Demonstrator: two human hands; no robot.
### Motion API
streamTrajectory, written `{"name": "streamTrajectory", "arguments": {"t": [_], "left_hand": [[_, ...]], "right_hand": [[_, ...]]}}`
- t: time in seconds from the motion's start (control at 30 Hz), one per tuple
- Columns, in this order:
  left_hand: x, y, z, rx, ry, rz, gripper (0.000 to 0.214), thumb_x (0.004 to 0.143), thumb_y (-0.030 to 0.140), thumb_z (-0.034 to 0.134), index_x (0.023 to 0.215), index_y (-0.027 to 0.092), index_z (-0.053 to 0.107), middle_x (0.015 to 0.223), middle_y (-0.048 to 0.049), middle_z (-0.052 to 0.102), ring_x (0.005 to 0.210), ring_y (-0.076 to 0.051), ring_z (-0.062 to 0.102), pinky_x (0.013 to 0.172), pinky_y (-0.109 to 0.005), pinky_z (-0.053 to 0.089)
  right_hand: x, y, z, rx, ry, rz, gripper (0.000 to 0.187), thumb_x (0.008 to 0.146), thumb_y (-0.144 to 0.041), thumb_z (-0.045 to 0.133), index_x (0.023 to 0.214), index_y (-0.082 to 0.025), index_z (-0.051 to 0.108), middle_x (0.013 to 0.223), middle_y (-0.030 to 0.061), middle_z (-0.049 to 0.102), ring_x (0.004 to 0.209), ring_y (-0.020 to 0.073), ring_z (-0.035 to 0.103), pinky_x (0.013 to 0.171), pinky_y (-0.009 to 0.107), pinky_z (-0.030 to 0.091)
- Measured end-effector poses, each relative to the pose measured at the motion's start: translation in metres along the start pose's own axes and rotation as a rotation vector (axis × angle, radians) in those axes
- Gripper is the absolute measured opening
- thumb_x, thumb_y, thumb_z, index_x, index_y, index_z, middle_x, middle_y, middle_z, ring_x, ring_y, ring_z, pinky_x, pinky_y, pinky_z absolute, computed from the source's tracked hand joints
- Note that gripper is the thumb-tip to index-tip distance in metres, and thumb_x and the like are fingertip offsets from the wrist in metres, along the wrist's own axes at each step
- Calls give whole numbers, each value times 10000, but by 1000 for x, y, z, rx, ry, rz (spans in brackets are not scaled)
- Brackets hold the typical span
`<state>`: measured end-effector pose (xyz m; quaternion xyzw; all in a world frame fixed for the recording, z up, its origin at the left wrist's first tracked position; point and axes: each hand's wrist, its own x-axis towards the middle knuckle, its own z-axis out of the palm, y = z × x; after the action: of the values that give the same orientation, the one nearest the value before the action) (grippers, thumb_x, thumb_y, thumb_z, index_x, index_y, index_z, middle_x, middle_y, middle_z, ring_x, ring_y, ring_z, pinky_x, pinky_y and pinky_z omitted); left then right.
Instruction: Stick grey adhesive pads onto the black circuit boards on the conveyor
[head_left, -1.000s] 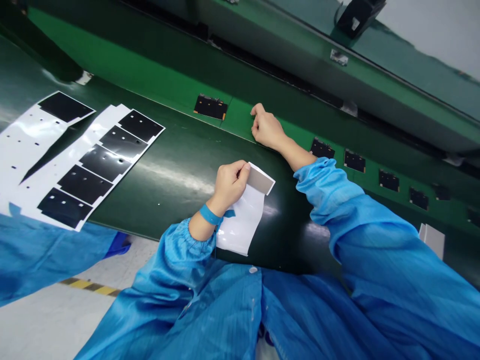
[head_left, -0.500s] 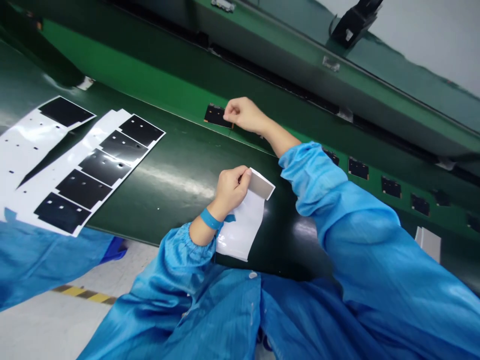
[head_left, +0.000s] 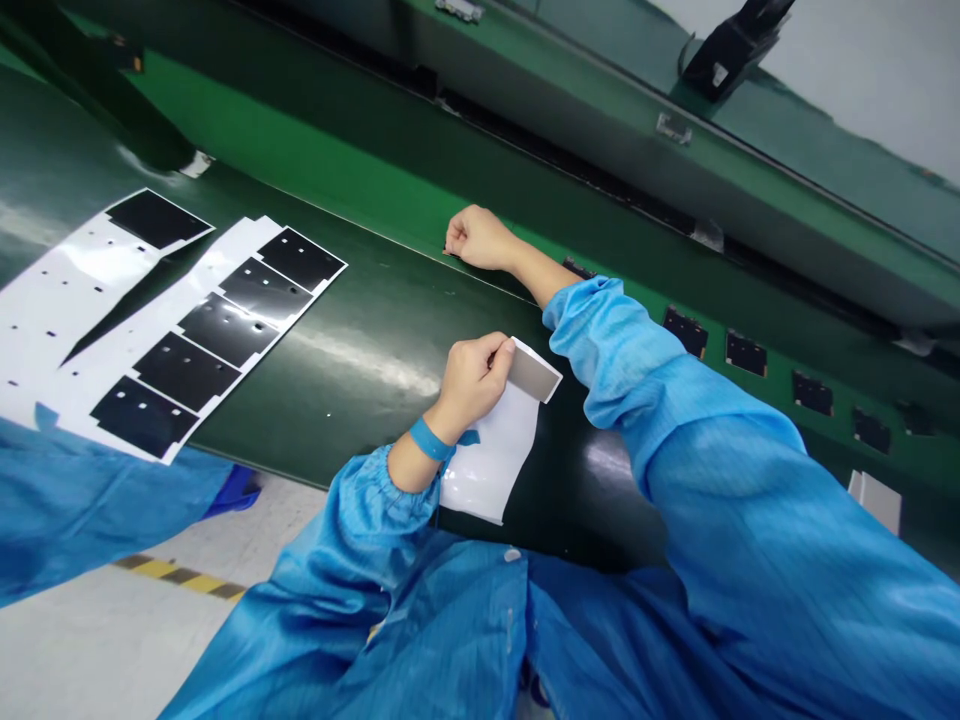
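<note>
My left hand (head_left: pixel 476 378) is closed, its thumb and fingers pinching a glossy white sheet (head_left: pixel 491 455) with a grey panel (head_left: pixel 535 372) at its upper edge. The sheet hangs over the dark green work surface. Farther out, my right hand (head_left: pixel 480 238) reaches to the green strip at the back of the bench, fingers curled together. A small dark edge (head_left: pixel 448 251) shows beside its fingertips; whatever else lies under the fingers is hidden. A blue band (head_left: pixel 429 440) circles my left wrist.
Two white sheets with black rectangular pieces (head_left: pixel 229 328) lie at the left, beside another person's blue sleeve (head_left: pixel 112 510). Several small black boards (head_left: pixel 746 352) line the green strip (head_left: pixel 360 195) at the right. A white box-like object (head_left: pixel 876 500) stands at far right.
My right hand has shifted slightly left and down, and now covers most of the black board that showed beside its fingers. My left hand keeps its hold on the sheet. The whole view has shifted slightly.
</note>
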<state>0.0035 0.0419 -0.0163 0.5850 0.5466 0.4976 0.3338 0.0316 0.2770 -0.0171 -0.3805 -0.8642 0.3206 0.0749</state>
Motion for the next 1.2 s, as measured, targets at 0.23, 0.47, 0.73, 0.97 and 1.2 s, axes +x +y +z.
{"name": "streamTrajectory", "arguments": {"t": [0.23,0.47,0.73,0.97,1.2], "left_hand": [[0,1,0,5,5,-4,433,1012,396,487,636,232,351,568,45,320,543,-132,345,574,-326,260],[1,3,-1,0,-4,-23,428,1003,406,482,634,231,355,576,37,334,556,-136,353,585,-327,259],[1,-4,-4,12,10,-40,430,1000,432,495,634,224,410,574,39,347,565,-137,356,589,-319,257],[6,-12,-9,-51,64,-113,443,953,487,517,612,214,445,594,36,377,604,-134,358,593,-292,270],[8,-14,-7,-98,130,-172,523,936,569,579,587,217,412,582,37,357,596,-131,344,572,-278,277]], "right_hand": [[-8,3,-5,-64,-16,20,124,833,-129,650,892,-100,755,990,123,801,974,226,723,900,323,541],[-16,10,-5,-206,8,20,59,849,-120,684,807,-128,725,884,129,758,932,270,727,929,395,574],[-3,21,14,-278,102,92,211,731,-208,891,831,-116,730,874,180,715,1024,379,747,996,532,592],[-57,16,-22,-203,157,276,278,814,-344,852,751,-170,643,841,118,712,873,257,685,847,382,546],[-233,10,10,538,191,27,319,875,-473,742,1072,-229,685,974,33,700,755,167,591,634,279,454]]}}
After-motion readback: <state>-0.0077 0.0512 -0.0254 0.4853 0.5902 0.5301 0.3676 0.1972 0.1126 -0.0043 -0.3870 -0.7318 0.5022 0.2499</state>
